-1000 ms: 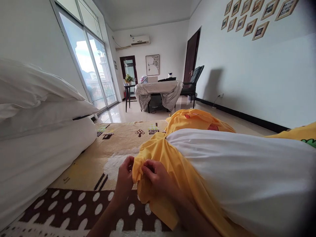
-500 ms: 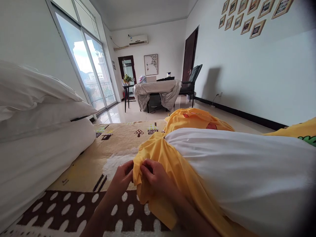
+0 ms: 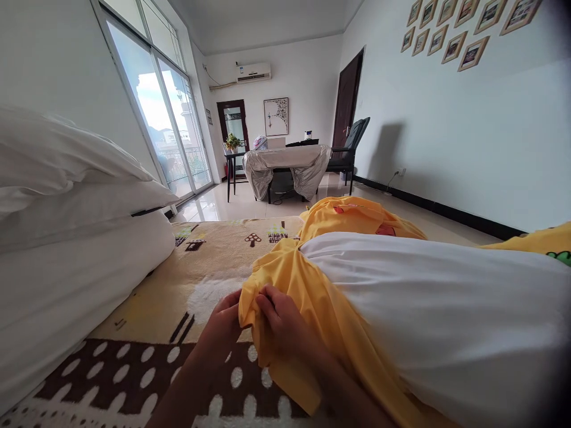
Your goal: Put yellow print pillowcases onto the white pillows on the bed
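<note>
Yellow fabric, which looks like a bedding cover (image 3: 328, 297), lies gathered along the near-left edge of a white quilt or cushion (image 3: 428, 291). My left hand (image 3: 225, 324) is closed at the left border of the yellow cloth, its fingertips partly behind the fold. Just right of it, my right hand (image 3: 281, 312) pinches the same fold between thumb and fingers. A loose yellow flap hangs below both hands. More yellow cloth with red printed shapes bunches up beyond the white piece.
Under everything spreads a beige and brown patterned blanket (image 3: 223, 249). White bedding (image 3: 80, 267) is piled high on the left. Farther off stand a covered table (image 3: 289, 157), a dark chair (image 3: 350, 148) and a plant (image 3: 232, 142) on a small stand.
Both hands keep hold of the yellow edge. The left hand has shifted slightly and the fold between the hands has changed shape. The view has turned a little left.
</note>
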Available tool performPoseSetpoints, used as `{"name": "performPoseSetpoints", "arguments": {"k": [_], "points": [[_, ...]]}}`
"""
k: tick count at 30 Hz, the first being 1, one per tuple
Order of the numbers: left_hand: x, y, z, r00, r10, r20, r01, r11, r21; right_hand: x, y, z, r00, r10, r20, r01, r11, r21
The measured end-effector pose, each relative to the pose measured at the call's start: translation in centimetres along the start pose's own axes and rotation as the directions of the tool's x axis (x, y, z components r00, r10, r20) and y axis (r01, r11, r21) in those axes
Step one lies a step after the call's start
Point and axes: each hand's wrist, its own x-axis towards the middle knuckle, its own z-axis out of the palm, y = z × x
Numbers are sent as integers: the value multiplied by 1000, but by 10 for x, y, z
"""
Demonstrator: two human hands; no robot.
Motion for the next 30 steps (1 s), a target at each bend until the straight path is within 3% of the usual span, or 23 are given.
{"name": "performPoseSetpoints", "arguments": {"k": [5,14,20,24,27,30], "points": [[3,-1,-5,1000,-13,17,12,1000,22,-1,2,2,1000,-26,-4,26,999,-46],[0,13,-13,983,125,131,-165,920,356,-3,4,5,998,-37,-44,20,945,-325],[4,7,-11,992,66,111,-96,952,290,1,12,14,990,-108,-90,44,845,-533],[10,-8,-7,999,23,37,-31,977,211,2,13,15,997,-39,-66,-2,843,-537],[13,-14,-6,997,47,64,-66,943,325,1,12,13,999,-18,-29,-1,826,-564],[15,-14,-7,983,125,133,-174,860,480,1,11,11,999,-40,7,36,799,-600]]}}
